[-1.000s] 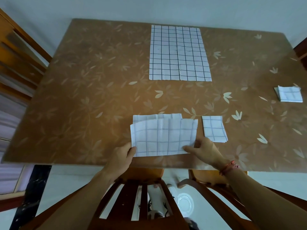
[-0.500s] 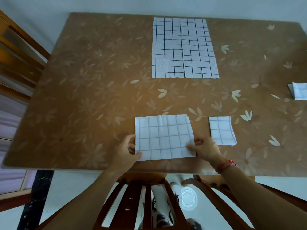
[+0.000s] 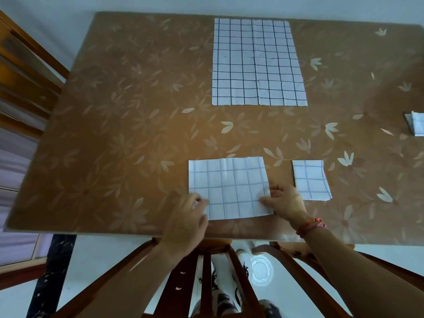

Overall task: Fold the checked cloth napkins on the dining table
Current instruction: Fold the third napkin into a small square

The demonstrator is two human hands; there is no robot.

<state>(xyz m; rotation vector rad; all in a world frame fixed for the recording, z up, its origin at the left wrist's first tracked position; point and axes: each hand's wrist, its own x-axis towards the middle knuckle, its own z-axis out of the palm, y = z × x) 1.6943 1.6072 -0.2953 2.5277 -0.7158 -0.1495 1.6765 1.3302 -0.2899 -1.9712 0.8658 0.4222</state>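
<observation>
The white blue-checked cloth napkin, folded to a rectangle [image 3: 229, 188], lies flat between your hands on the brown flower-patterned dining table [image 3: 114, 134]. In the head view, your left hand [image 3: 187, 220] covers its near left corner, fingers bent, grip unclear. Your right hand [image 3: 285, 203] presses spread fingers on its near right edge. Just right of that hand sits a small folded checked square [image 3: 311, 179]; well beyond both hands lies a large unfolded checked napkin [image 3: 257, 61].
</observation>
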